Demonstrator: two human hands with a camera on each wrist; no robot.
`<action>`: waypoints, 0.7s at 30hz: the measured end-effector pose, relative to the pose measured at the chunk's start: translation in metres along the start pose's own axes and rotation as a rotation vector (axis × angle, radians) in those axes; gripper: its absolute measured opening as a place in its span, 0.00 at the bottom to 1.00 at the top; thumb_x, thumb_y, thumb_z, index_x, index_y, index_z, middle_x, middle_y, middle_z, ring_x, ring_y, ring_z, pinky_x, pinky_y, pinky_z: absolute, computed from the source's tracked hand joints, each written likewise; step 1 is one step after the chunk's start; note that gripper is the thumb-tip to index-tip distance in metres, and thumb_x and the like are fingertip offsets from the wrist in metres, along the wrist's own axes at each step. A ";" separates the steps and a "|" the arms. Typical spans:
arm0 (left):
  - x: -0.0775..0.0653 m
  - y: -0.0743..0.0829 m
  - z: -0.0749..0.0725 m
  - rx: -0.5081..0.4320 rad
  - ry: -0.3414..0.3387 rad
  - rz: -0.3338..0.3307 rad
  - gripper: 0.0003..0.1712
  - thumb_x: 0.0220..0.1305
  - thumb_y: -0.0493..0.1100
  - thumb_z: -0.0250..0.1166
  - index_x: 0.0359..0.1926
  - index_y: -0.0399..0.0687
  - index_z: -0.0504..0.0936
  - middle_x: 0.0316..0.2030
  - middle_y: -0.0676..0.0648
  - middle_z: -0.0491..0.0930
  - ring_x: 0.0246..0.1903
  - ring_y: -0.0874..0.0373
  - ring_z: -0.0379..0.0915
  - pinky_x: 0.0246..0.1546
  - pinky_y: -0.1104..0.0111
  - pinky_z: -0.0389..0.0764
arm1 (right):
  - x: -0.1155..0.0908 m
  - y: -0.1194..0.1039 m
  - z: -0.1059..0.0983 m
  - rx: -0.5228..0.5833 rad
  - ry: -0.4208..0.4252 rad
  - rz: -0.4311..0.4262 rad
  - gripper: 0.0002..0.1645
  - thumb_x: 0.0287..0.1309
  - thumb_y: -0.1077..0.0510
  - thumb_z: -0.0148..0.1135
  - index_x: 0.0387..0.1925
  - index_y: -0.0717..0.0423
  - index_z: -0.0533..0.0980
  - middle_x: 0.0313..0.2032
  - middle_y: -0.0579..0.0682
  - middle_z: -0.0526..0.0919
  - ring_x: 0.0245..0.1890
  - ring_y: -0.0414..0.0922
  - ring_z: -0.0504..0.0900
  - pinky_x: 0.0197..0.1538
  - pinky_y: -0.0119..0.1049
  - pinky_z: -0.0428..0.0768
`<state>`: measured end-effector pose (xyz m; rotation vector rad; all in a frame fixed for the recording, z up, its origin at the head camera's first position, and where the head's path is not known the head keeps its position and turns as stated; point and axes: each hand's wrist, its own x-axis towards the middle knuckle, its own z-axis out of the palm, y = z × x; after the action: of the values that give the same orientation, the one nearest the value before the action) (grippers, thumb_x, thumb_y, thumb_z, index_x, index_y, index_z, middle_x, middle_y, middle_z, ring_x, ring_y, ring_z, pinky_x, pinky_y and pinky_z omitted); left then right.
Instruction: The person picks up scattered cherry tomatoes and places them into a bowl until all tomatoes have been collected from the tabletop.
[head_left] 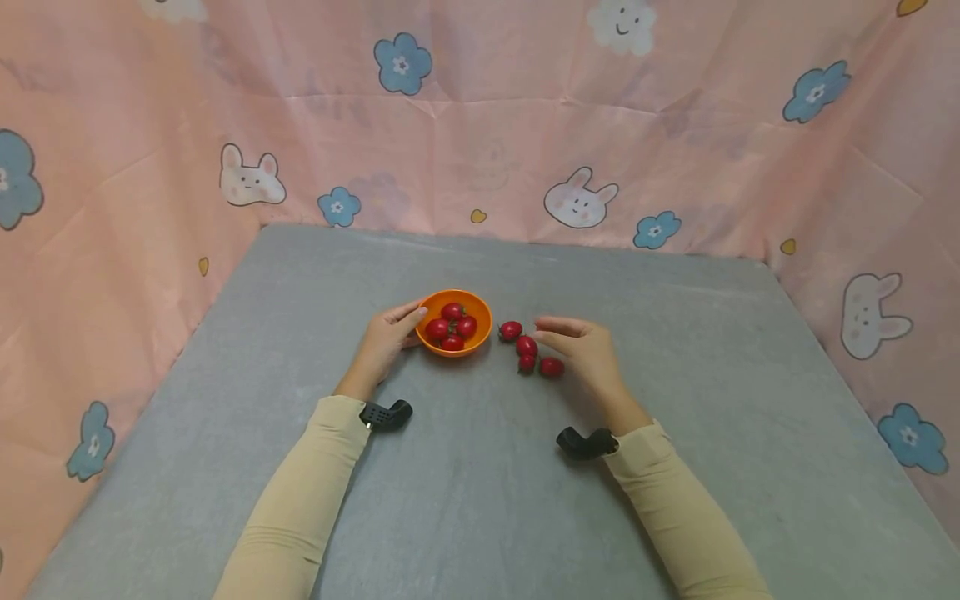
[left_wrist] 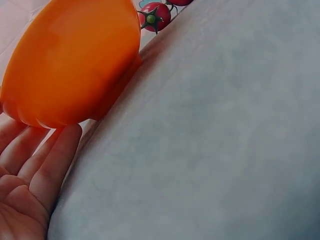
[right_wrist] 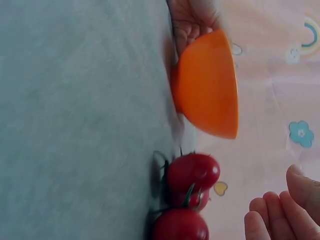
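We see L hand (head_left: 381,345) pinching the orange bowl (right_wrist: 210,85) by its rim, approx midway btwn L & R edges of the surface (head_left: 465,483). R hand (head_left: 590,350) hovers nr 4 tomatoes (head_left: 527,346), thumb & fingers parted.

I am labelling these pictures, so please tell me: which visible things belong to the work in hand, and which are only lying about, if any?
Belongs to the work:
orange bowl
four tomatoes visible inside it
four loose tomatoes beside it

Only surroundings:
grey table
pink patterned curtain
black wrist devices
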<state>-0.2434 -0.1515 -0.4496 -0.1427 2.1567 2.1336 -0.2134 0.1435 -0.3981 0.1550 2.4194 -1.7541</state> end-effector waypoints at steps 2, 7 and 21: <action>0.000 0.000 0.000 0.002 -0.001 0.002 0.26 0.72 0.49 0.60 0.67 0.44 0.75 0.66 0.44 0.74 0.56 0.56 0.77 0.47 0.72 0.84 | -0.002 0.002 -0.003 -0.002 0.005 0.009 0.28 0.57 0.46 0.72 0.55 0.54 0.82 0.58 0.51 0.83 0.64 0.45 0.72 0.71 0.45 0.68; 0.000 0.000 -0.001 0.009 -0.003 -0.002 0.26 0.72 0.49 0.60 0.67 0.45 0.75 0.66 0.44 0.75 0.55 0.56 0.77 0.45 0.73 0.84 | -0.006 0.007 -0.010 -0.008 -0.004 0.022 0.26 0.60 0.50 0.70 0.57 0.57 0.80 0.60 0.54 0.82 0.65 0.45 0.71 0.69 0.44 0.70; -0.001 0.001 0.001 0.023 0.004 -0.017 0.27 0.72 0.50 0.60 0.67 0.45 0.75 0.66 0.45 0.74 0.60 0.53 0.75 0.46 0.72 0.84 | -0.012 0.023 -0.022 -0.051 0.004 0.056 0.27 0.57 0.51 0.72 0.57 0.57 0.81 0.56 0.54 0.84 0.64 0.43 0.72 0.58 0.28 0.73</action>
<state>-0.2423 -0.1509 -0.4482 -0.1631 2.1731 2.1008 -0.1988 0.1715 -0.4106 0.2188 2.4351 -1.6689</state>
